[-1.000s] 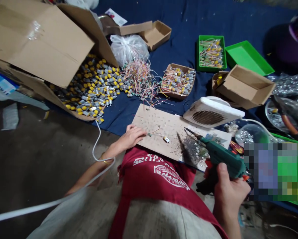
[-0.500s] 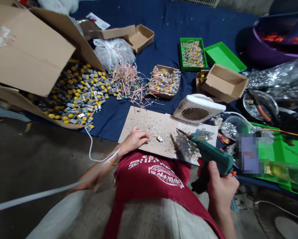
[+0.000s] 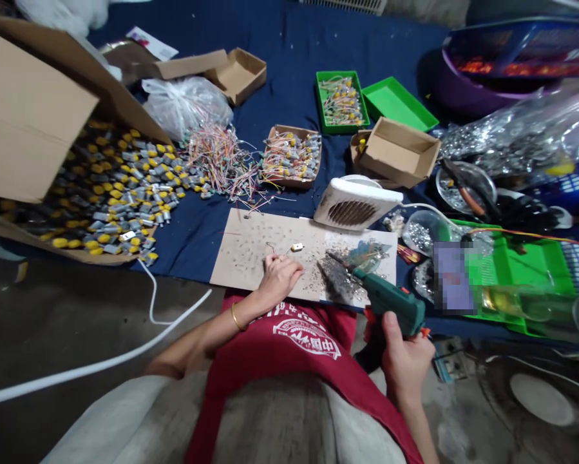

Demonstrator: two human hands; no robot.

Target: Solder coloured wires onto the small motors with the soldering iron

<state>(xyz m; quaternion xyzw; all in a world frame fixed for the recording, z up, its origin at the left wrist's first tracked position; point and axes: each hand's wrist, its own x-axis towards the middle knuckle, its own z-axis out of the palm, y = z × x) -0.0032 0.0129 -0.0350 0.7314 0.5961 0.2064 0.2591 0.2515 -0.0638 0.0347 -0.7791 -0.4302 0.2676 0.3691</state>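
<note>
My right hand [image 3: 405, 361] grips the handle of a green glue gun [image 3: 388, 299] whose nozzle points left over a dark spattered patch of a cardboard work board [image 3: 241, 251]. My left hand [image 3: 279, 278] rests on that board with its fingers curled together, pinching thin wires that lead to a small motor [image 3: 297, 247] lying just beyond the fingertips. A gold bangle [image 3: 235, 317] is on my left wrist, and a red apron covers my lap.
A big tipped carton [image 3: 23, 122] spills several yellow-capped motors. A wire heap [image 3: 219, 161], a small box of wired motors [image 3: 292, 156], green trays [image 3: 340, 100], a white fan [image 3: 357, 205], an open empty box [image 3: 398, 151] and a white cable [image 3: 100, 364] lie around on the blue cloth.
The view has swung right, shifting everything leftward. My left hand has drawn back toward me along the board, the motor now lying further from it. My right hand still holds the glue gun.
</note>
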